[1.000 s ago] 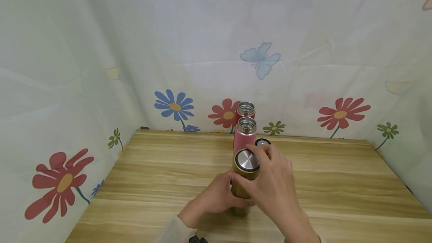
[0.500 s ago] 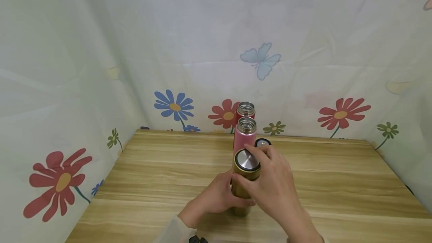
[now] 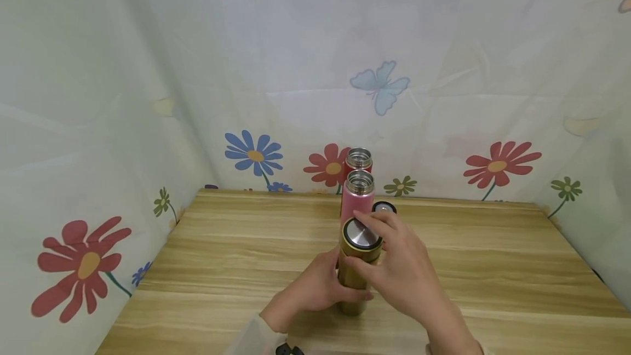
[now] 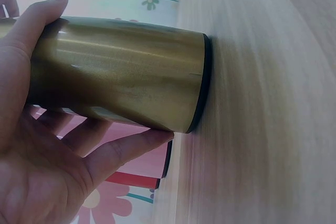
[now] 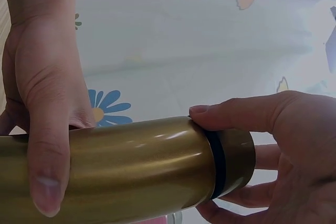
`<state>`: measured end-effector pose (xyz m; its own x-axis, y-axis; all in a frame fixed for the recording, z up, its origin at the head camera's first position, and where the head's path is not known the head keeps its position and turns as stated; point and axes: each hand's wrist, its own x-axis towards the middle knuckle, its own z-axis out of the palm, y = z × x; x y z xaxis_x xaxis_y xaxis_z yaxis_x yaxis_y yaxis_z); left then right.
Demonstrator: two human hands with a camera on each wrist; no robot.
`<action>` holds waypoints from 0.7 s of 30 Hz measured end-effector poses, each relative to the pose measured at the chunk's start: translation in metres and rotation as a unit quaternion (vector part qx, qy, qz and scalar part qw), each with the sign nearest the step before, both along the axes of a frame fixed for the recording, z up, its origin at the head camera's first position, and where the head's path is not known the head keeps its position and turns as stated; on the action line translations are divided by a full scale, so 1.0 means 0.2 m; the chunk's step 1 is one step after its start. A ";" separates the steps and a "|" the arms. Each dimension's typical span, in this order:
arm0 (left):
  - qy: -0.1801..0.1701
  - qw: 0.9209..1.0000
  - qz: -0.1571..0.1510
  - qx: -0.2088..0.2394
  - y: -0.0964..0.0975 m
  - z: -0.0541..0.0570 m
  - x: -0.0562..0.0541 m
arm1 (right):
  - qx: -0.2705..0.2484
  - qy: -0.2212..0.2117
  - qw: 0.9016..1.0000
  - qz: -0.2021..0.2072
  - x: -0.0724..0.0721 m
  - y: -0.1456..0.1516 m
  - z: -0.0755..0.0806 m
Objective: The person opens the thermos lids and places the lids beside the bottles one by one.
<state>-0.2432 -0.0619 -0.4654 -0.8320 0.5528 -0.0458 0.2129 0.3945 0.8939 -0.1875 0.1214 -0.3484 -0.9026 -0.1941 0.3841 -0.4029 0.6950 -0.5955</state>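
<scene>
A gold thermos flask (image 3: 351, 278) stands upright on the table in front of me. My left hand (image 3: 320, 285) grips its body from the left, thumb across the near side. In the left wrist view, the flask's dark base (image 4: 206, 82) meets the wood. My right hand (image 3: 409, 275) grips the lid (image 5: 240, 156), whose brushed silver top (image 3: 361, 234) faces up. A dark band (image 5: 216, 156) shows between lid and body in the right wrist view. Right behind stands a pink flask (image 3: 357, 207), mouth uncovered, and past it a red flask (image 3: 351, 169), also uncovered.
A round dark-rimmed piece with a silvery centre (image 3: 384, 207) sits right of the pink flask, partly hidden by my right hand. The wooden table (image 3: 493, 267) ends at a flower-printed cloth (image 3: 296, 97) hanging behind and at both sides.
My right hand has turned slightly on the lid: its thumb has shifted right and its index finger left over the top. The left hand and the other flasks stay put.
</scene>
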 end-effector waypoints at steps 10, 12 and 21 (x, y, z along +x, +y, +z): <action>-0.001 1.000 0.000 0.005 0.00 0.01 0.01 | -0.019 -0.020 0.999 0.038 0.00 0.03 0.01; 0.000 1.000 0.001 0.006 0.01 0.01 0.01 | -0.024 -0.029 0.998 0.047 0.00 0.03 0.01; 0.000 1.000 0.000 0.008 0.00 0.00 0.01 | -0.050 -0.040 0.994 0.091 -0.01 0.06 0.01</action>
<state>-0.2413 -0.0611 -0.4655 -0.8317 0.5539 -0.0379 0.2125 0.3807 0.9000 -0.1904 0.1333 -0.3470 -0.8845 -0.3210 0.3385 -0.4652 0.5511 -0.6928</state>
